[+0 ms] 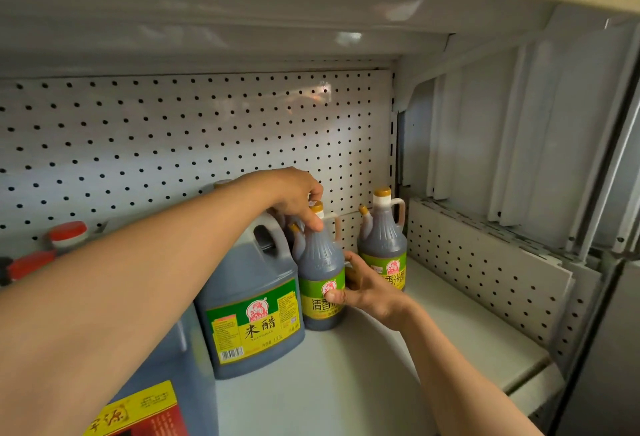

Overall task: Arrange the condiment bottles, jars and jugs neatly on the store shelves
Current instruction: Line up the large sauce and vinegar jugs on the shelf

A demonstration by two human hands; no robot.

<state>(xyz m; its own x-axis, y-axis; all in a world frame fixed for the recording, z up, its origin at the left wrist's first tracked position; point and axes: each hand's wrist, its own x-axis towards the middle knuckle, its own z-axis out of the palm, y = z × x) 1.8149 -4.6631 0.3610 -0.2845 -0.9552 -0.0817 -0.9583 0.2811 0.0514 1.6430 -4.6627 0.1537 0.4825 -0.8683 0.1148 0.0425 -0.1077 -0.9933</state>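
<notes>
A white store shelf point(346, 383) fills the view from a head-worn camera, backed by a white pegboard panel point(173, 131) dotted with dark holes, with the underside of a higher shelf overhead. Two bare arms reach in from the lower left and lower right. The largest item, a big dark jug point(166, 366) with a red and yellow label, sits under the left forearm at the near left edge, blurred. Just beyond it, below the left wrist, stands a dark rice vinegar jug point(252, 304) with a moulded handle and a green and yellow label. Directly beside that jug stands a smaller dark vinegar bottle point(320, 280) with a green label, a side spout and a gold cap. The left hand point(294, 198) comes down from above with its fingers curled round this bottle's neck and cap. The right hand point(363, 286) holds the same bottle lower down, thumb across the front of the label and fingers wrapped behind it. Just beyond the right hand, near the back right corner, stands a matching vinegar bottle with a side handle point(382, 248), apart from the held one. Far to the left of the left arm, two red caps point(67, 232) show against the pegboard, out of focus.
</notes>
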